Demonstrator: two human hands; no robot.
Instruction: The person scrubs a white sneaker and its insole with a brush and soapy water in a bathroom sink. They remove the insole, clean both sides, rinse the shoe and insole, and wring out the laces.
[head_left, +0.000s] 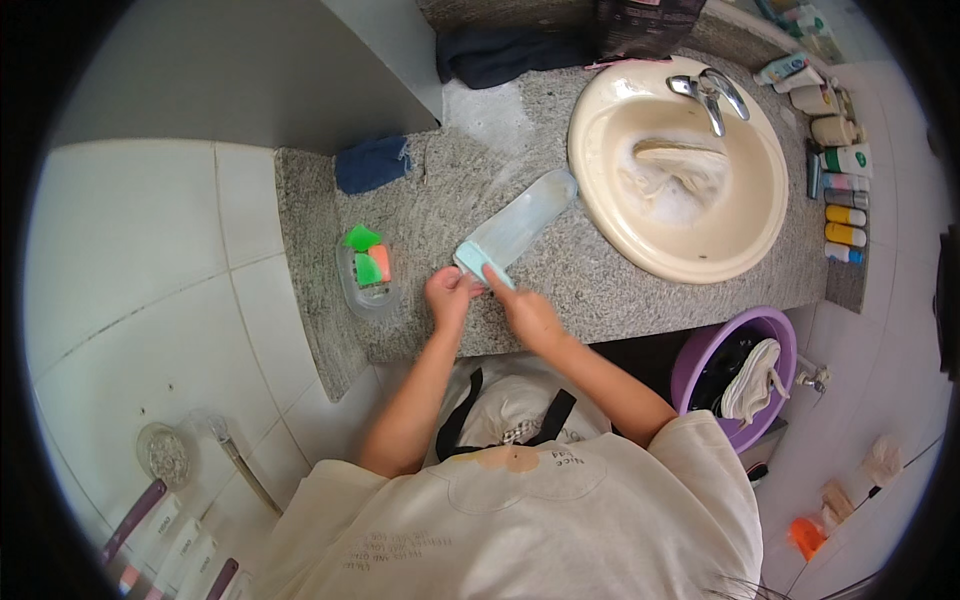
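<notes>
A long, pale, translucent-looking shoe insole [525, 215] lies slantwise on the grey stone counter, its far end close to the sink. My left hand [449, 297] grips its near end at the counter's front. On that same end, my right hand [532, 315] presses a pale turquoise bar-shaped piece [482, 262], index finger stretched along it; whether it is soap or a brush I cannot tell. Left of my hands stands a clear plastic dish [352, 295] with green and orange pieces in it. A beige, shoe-like item [682, 158] sits among white foam in the sink.
The cream oval sink [590, 200] with a chrome tap [708, 95] is at the right. Tubes and bottles [845, 190] line the right edge. Below the counter, a purple basin [690, 375] holds black and white items. Dark blue cloths [372, 165] lie on the counter.
</notes>
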